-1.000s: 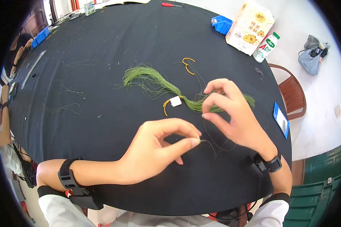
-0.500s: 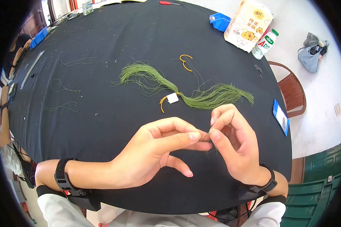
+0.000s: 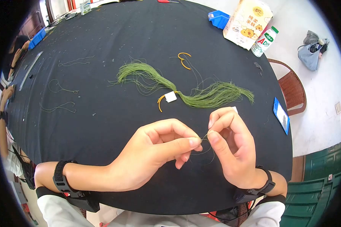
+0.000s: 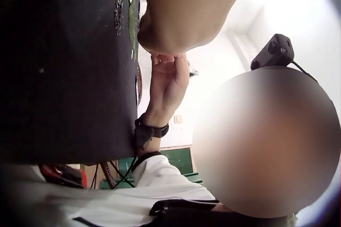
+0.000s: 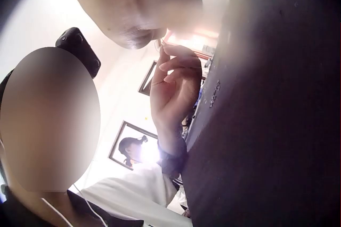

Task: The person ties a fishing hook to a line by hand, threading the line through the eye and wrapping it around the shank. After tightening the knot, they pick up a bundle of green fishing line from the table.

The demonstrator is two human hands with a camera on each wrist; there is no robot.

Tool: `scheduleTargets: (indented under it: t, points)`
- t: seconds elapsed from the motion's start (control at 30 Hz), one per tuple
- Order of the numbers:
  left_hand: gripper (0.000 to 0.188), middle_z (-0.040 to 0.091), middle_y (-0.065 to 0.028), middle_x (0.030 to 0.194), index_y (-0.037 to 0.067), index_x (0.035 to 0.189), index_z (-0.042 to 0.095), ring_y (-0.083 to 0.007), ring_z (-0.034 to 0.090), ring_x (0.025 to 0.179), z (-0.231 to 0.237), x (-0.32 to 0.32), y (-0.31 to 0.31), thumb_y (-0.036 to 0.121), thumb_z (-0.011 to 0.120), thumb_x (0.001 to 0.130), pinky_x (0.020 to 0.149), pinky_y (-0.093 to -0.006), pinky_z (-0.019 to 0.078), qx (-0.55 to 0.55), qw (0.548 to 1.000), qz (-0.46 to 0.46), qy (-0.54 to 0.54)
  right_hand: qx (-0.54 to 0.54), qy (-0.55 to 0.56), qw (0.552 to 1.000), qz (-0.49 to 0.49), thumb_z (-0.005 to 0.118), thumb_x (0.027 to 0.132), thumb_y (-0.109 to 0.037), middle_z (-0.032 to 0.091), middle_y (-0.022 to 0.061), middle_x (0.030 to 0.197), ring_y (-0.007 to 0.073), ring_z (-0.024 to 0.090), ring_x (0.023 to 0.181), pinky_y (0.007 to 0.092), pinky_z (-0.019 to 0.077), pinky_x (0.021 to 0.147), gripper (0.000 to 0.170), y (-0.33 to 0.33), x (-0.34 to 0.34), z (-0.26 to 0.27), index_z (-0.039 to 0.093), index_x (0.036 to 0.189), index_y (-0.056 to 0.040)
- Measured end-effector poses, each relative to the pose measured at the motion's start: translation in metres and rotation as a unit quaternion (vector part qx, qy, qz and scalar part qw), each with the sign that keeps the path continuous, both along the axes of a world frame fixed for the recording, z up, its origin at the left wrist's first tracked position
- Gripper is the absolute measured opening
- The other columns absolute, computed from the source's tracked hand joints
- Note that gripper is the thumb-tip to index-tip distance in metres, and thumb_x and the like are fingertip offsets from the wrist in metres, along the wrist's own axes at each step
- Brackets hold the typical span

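Observation:
Between the two hands, a thin dark-green thread [image 3: 204, 139] forms small loops over the black table. My left hand [image 3: 155, 155] pinches it between thumb and index finger, the other fingers bent beneath. From the right, my right hand [image 3: 235, 149] also pinches the thread, its fingertips close to the left ones. Beyond them lies a bundle of green threads [image 3: 212, 95], gathered at its middle, with a white tag [image 3: 171, 97] and a yellow tie [image 3: 160, 103] beside the gather. In both wrist views the hands meet at their fingertips, the thread barely visible.
Three loose thread pieces [image 3: 58, 108] lie on the left of the black cloth [image 3: 113, 125]. A curved yellow piece [image 3: 184, 60] is behind the bundle. At the back right stand a blue bin [image 3: 218, 19], a tissue pack [image 3: 248, 23] and a bottle [image 3: 265, 41]. Another person's arms show far left.
My right hand has come down from over the green bundle to the left hand and now pinches the thread. The left hand keeps its pinch, its lower fingers bending in.

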State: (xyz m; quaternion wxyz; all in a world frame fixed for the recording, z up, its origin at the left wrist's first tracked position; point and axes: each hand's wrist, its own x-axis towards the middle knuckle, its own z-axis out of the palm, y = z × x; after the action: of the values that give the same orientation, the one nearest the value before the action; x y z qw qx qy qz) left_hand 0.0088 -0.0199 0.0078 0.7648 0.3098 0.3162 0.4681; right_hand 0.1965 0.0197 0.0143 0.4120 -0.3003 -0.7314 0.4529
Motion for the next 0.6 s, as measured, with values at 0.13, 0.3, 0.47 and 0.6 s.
scheduleTargets:
  t: [0.13, 0.3, 0.47, 0.6]
  points:
    - [0.009, 0.063, -0.0090, 0.089, 0.003, 0.095, 0.059, -0.0092, 0.052, 0.067, 0.0006, 0.0006, 0.0004, 0.008, 0.062, 0.089, 0.058, -0.0241, 0.0412, 0.004, 1.000, 0.009, 0.019, 0.004, -0.003, 1.000, -0.016, 0.058, 0.090, -0.006, 0.049, 0.0070, 0.095, 0.0105, 0.049, 0.078, 0.0232, 0.0416, 0.066, 0.007, -0.0016, 0.0005, -0.0007, 0.052, 0.090, -0.0019]
    - [0.008, 0.063, -0.0080, 0.087, 0.004, 0.094, 0.058, -0.0071, 0.047, 0.063, 0.0016, 0.0008, 0.0002, 0.009, 0.063, 0.089, 0.056, -0.0224, 0.0360, -0.002, 1.000, 0.011, 0.028, -0.035, -0.002, 0.999, -0.025, 0.058, 0.090, -0.006, 0.049, 0.0064, 0.095, 0.0103, 0.049, 0.079, 0.0240, 0.0416, 0.069, 0.007, -0.0044, 0.0004, 0.0000, 0.051, 0.090, -0.0021]
    - [0.008, 0.063, -0.0069, 0.086, 0.004, 0.094, 0.058, -0.0056, 0.042, 0.060, 0.0012, 0.0000, 0.0001, 0.009, 0.063, 0.089, 0.054, -0.0219, 0.0333, -0.008, 1.000, 0.010, 0.024, -0.046, 0.000, 0.999, -0.023, 0.057, 0.091, -0.006, 0.049, 0.0065, 0.096, 0.0104, 0.049, 0.080, 0.0240, 0.0418, 0.071, 0.007, -0.0073, -0.0004, -0.0017, 0.051, 0.091, -0.0023]
    - [0.008, 0.063, -0.0065, 0.085, 0.004, 0.093, 0.058, -0.0052, 0.040, 0.058, 0.0018, 0.0004, 0.0004, 0.009, 0.063, 0.089, 0.052, -0.0218, 0.0316, -0.010, 0.999, 0.010, 0.037, -0.045, 0.005, 0.999, -0.027, 0.057, 0.091, -0.007, 0.049, 0.0067, 0.097, 0.0107, 0.049, 0.081, 0.0242, 0.0425, 0.072, 0.007, -0.0091, -0.0013, -0.0048, 0.051, 0.091, -0.0024]
